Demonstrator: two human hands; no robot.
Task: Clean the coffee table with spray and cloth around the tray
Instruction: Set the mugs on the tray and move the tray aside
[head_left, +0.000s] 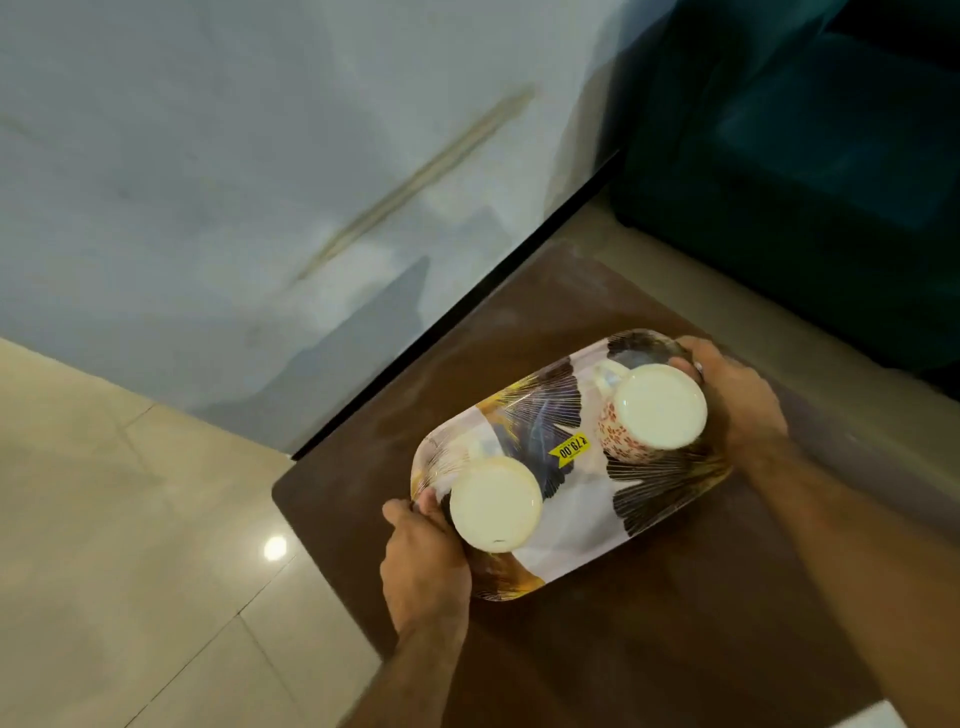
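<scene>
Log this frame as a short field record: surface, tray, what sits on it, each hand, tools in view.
surface: brown coffee table, dusty streaks
tray: patterned oval tray with a yellow price sticker
on tray: two cups
left hand: grips near-left tray end
right hand: grips far-right tray end
spray, cloth: not in view
</scene>
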